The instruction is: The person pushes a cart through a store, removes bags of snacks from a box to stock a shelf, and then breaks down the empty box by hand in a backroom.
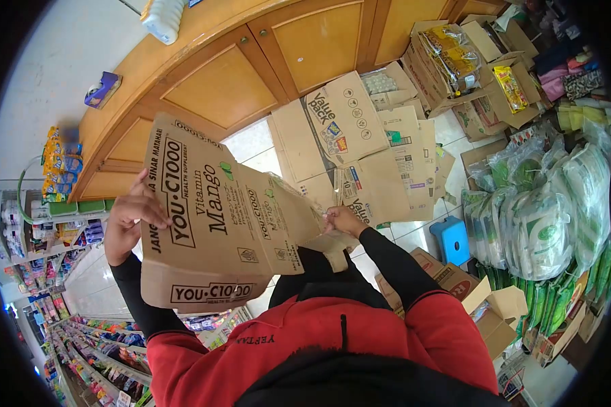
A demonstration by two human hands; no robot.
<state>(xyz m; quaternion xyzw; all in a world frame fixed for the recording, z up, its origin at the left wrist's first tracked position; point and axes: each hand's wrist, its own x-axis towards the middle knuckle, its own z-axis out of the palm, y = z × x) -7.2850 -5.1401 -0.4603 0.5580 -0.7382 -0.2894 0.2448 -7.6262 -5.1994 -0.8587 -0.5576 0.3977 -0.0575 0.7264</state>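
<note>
A brown cardboard box (pixel 251 210) printed "YOU-C1000 Vitamin Mango" hangs in front of my body, partly collapsed. My left hand (pixel 134 218) grips its left edge, with fingers over the printed face. At its torn right edge, my right hand (pixel 343 222) is closed on the cardboard. Flattened cardboard sheets (pixel 397 180), one marked "Value Pack", lie on the floor beyond my right hand.
Wooden cabinets (pixel 217 81) run along the far side. A blue stool (pixel 450 241), plastic-wrapped bundles (pixel 540 227) and an open carton (pixel 499 315) stand to the right. Shelves of goods (pixel 98 349) fill the lower left.
</note>
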